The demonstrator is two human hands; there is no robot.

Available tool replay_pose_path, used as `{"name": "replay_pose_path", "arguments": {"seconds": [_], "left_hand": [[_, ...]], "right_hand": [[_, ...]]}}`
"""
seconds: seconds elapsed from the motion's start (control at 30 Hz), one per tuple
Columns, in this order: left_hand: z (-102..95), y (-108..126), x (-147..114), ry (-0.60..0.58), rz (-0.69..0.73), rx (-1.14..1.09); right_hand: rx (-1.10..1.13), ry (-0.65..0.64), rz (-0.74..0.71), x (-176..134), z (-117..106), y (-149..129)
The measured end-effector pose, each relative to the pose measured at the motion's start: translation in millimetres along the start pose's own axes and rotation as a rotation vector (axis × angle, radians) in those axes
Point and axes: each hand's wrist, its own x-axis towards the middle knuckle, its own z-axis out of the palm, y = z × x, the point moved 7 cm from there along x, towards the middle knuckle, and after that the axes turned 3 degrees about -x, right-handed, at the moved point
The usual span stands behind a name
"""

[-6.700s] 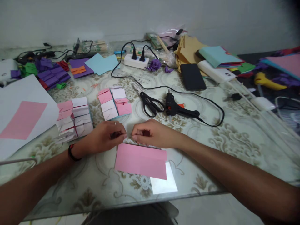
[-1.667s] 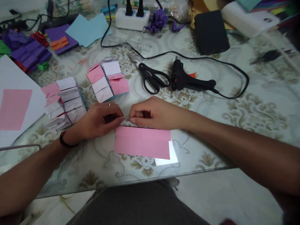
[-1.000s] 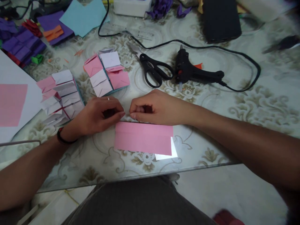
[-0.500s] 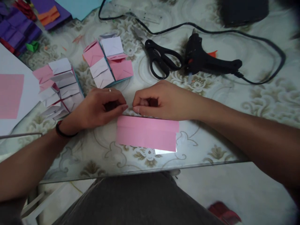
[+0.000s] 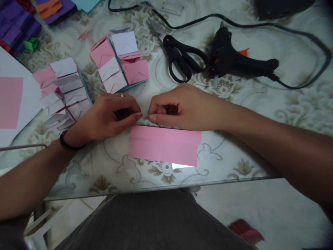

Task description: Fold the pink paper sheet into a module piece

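My left hand (image 5: 114, 116) is closed in a pinch, thumb against forefinger, a thin ring on one finger. Facing it across a small gap is my right hand (image 5: 179, 109), also pinched shut with curled fingers. Whatever either pinch holds, if anything, is too small or hidden to name. Just on the near side of both hands lies a pink paper strip (image 5: 164, 146), with a lengthwise crease and a white piece showing under its lower right corner. Left of my left hand stands a folded white-and-pink paper block (image 5: 67, 93); a second such block (image 5: 119, 62) sits beyond it.
Black scissors (image 5: 182, 57) and a black glue gun (image 5: 234, 59) with its cord (image 5: 260, 29) lie beyond my right hand. Purple folded paper (image 5: 18, 26) is at the far left, above a white sheet (image 5: 28, 93). The table's near edge (image 5: 166, 188) runs before my lap.
The view has shifted slightly, so the table items sit a little higher in the picture. Both hands keep their pinched pose, and the pink strip lies as before.
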Motion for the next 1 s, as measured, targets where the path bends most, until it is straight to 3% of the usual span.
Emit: {"name": "replay_pose_path", "arguments": {"seconds": [0.33, 1.0], "left_hand": [[-0.5, 1.7, 1.2, 0.007, 0.046, 0.02], [-1.1, -4.4, 1.1, -0.005, -0.062, -0.022]], "right_hand": [[-0.057, -0.01, -0.01, -0.2, -0.9, -3.5], [-0.078, -0.011, 0.007, -0.2, -1.1, -3.7]]}}
